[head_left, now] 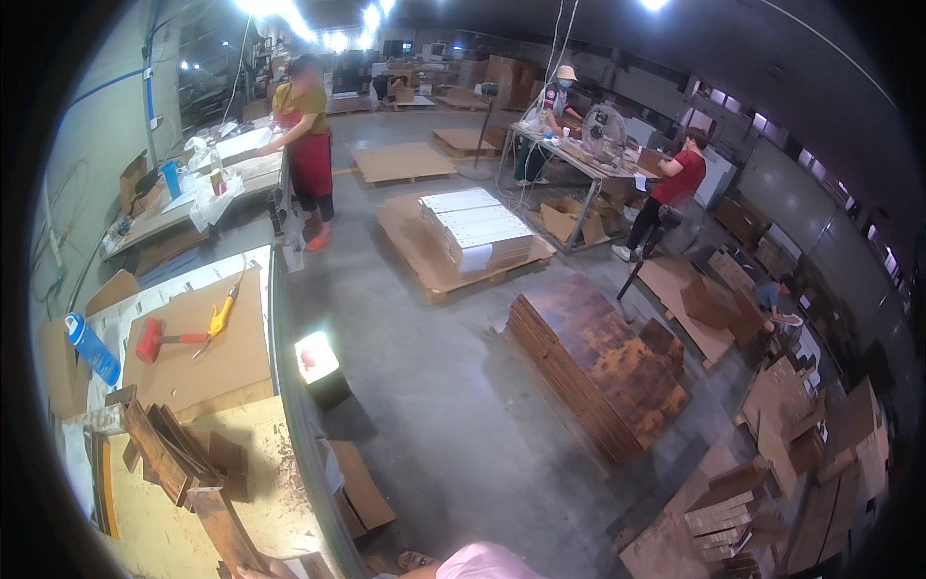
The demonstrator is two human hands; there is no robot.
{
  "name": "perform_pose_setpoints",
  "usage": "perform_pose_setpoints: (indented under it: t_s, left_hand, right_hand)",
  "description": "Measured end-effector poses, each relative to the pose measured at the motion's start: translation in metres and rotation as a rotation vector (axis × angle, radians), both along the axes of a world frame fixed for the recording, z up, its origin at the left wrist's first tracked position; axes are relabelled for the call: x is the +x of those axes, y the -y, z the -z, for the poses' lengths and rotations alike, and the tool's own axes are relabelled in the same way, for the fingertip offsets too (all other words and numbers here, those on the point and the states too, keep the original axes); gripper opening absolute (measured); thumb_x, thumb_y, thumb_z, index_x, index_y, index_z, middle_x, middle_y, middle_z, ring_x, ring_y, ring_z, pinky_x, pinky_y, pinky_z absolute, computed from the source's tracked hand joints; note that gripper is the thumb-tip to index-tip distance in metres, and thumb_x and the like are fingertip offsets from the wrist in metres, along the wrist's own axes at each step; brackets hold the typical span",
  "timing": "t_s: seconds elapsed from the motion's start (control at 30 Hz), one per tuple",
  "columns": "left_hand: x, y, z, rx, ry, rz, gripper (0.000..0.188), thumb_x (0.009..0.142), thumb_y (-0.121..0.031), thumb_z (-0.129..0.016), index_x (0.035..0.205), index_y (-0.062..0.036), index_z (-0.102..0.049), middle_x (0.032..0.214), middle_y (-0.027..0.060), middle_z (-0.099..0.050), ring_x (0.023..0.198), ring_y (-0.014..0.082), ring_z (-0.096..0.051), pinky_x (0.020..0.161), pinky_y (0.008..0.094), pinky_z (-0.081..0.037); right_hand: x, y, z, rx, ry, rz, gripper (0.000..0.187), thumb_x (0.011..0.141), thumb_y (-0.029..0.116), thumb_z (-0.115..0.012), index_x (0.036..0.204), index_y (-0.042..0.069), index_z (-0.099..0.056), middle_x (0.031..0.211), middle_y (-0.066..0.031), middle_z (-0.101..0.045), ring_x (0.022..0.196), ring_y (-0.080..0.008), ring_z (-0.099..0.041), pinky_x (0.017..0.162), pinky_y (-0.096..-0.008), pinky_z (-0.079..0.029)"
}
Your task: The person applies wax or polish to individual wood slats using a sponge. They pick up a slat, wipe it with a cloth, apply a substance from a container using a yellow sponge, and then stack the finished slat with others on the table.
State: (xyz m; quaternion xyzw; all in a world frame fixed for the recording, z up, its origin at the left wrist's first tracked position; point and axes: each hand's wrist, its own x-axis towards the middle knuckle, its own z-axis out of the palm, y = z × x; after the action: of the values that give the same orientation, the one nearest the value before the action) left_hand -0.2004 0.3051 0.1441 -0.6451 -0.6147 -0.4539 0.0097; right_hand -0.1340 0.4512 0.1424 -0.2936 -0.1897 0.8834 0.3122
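Observation:
At the lower edge my right hand, only partly in view, grips the near end of a brown wood-grain board. A pink sleeve and part of the forearm show at bottom centre, leading toward this hand. The board slants over a pale, scuffed workbench top. Just beyond it several narrow wood-grain boards lean together. Farther off, a red mallet and a yellow air gun lie on a cardboard sheet. My left hand is out of sight.
A blue bottle lies at the bench's left. Beside the bench stand a lit box and an open carton. Stacked wood-grain panels and a pallet of white panels occupy the floor. Several people work at other tables.

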Motion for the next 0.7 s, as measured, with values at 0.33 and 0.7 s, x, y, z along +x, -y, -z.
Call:
perform_pose_setpoints:
  t_s: [0.33,0.7]
  left_hand:
    - [-0.018,0.025,0.041,-0.159,0.169,-0.203,0.035,0.083,-0.006,-0.071,0.115,0.0056,-0.063,0.114,0.0225,-0.061,0.107,0.0360,-0.061,0.090,0.0493,-0.050]
    - [0.029,0.014,0.001,-0.156,0.328,-0.096,0.048,0.087,-0.013,-0.073,0.129,0.0007,-0.055,0.132,0.0221,-0.048,0.124,0.0378,-0.048,0.105,0.0499,-0.038]
  right_hand:
    - [0.016,-0.014,-0.011,0.053,-0.144,0.230,0.036,0.092,0.024,-0.067,0.119,0.002,-0.057,0.106,-0.0081,-0.063,0.091,-0.0159,-0.063,0.075,-0.0313,-0.053]
    - [0.036,0.023,-0.017,0.046,-0.127,0.134,0.038,0.092,0.025,-0.067,0.120,0.001,-0.057,0.106,-0.0084,-0.064,0.093,-0.0172,-0.063,0.079,-0.0324,-0.052]
